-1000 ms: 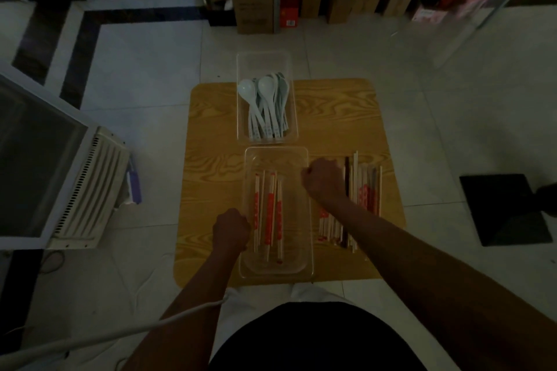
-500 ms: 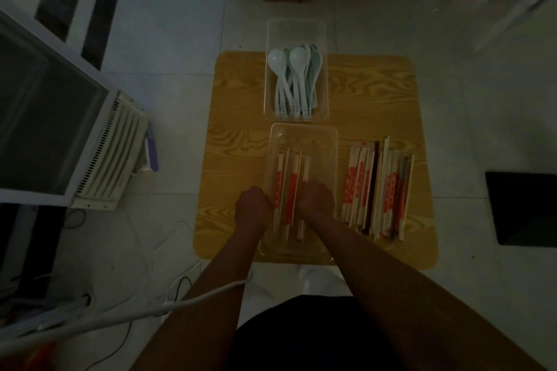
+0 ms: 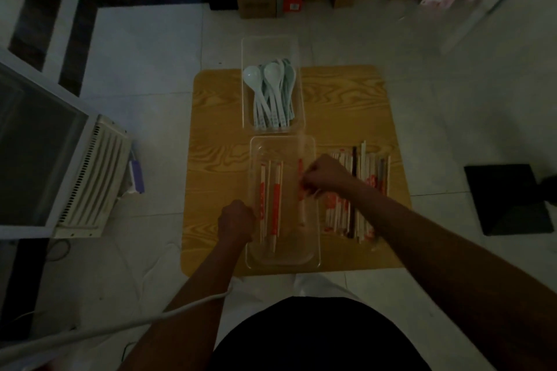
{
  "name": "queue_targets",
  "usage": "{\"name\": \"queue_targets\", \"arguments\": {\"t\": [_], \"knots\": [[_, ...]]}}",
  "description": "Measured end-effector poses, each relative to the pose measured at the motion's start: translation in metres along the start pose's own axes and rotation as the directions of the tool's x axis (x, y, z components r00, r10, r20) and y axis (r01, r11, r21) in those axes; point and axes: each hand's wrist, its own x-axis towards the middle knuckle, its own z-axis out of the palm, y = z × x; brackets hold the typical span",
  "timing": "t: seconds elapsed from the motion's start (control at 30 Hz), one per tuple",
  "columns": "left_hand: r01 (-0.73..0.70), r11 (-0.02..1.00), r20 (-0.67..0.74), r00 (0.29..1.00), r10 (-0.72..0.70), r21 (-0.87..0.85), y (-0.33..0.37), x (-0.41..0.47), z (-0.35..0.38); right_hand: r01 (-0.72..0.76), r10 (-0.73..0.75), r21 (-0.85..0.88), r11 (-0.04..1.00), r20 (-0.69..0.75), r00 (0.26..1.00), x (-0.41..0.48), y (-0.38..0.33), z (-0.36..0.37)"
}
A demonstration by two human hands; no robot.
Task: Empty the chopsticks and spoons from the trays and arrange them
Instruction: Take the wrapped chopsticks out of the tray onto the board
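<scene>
Midway through emptying the near clear plastic tray [image 3: 283,254] on the square wood-grain table [image 3: 217,144]. Pinches, in the curled fingers of the right hand [image 3: 327,178], one white paper-sleeved pair of chopsticks with red print [image 3: 300,209], close to the tray's right wall and apparently raised. Grips the tray's left rim with the left hand [image 3: 236,221], fingers curled round it, seemingly to steady it. Leaves a few more sleeved chopsticks [image 3: 271,199] lying along the tray's left side. Shows, just beside the tray on its right, a row of emptied-out chopsticks [image 3: 366,159] on the table. Shows pale green soup spoons [image 3: 272,93] untouched in the far clear tray [image 3: 271,45]. Next, probably: carrying the pinched pair over the right wall, laying it parallel against the row, then clearing the rest.
</scene>
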Motion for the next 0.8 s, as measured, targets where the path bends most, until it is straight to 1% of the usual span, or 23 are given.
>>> {"name": "queue_targets", "arguments": {"t": [0.07,0.13,0.17,0.23,0.33,0.53,0.6,0.8], "knots": [[-0.002,1.0,0.006,1.0,0.002,-0.007,0.001,0.001,0.0,-0.014,0.023,0.093,0.996,-0.101,0.995,-0.003,0.018,-0.036],[-0.008,1.0,0.007,1.0,0.008,0.011,0.002,-0.001,0.0,-0.071,0.09,0.095,0.993,-0.209,0.974,0.0,0.043,-0.059],[-0.007,1.0,0.003,1.0,0.007,0.021,0.003,-0.001,0.001,-0.118,0.136,0.086,0.989,-0.241,0.961,0.002,0.058,-0.065],[0.0,1.0,-0.007,1.0,0.0,0.025,0.002,-0.001,0.003,-0.199,0.216,0.09,0.976,-0.253,0.943,0.004,0.08,-0.063],[0.013,1.0,0.009,1.0,-0.013,0.005,0.002,0.0,0.005,-0.251,0.248,0.022,0.968,-0.267,0.931,0.007,0.095,-0.044],[0.025,1.0,0.014,1.0,-0.025,0.0,0.001,0.0,0.005,-0.226,0.227,0.034,0.974,-0.227,0.947,0.017,0.088,-0.011],[0.026,1.0,0.006,1.0,-0.026,-0.004,-0.001,0.002,0.006,-0.219,0.213,0.005,0.976,-0.252,0.944,0.019,0.086,-0.007],[0.0,1.0,0.01,1.0,0.0,0.011,-0.004,0.005,0.006,-0.248,0.238,0.007,0.969,-0.304,0.922,0.022,0.086,-0.002]]}}
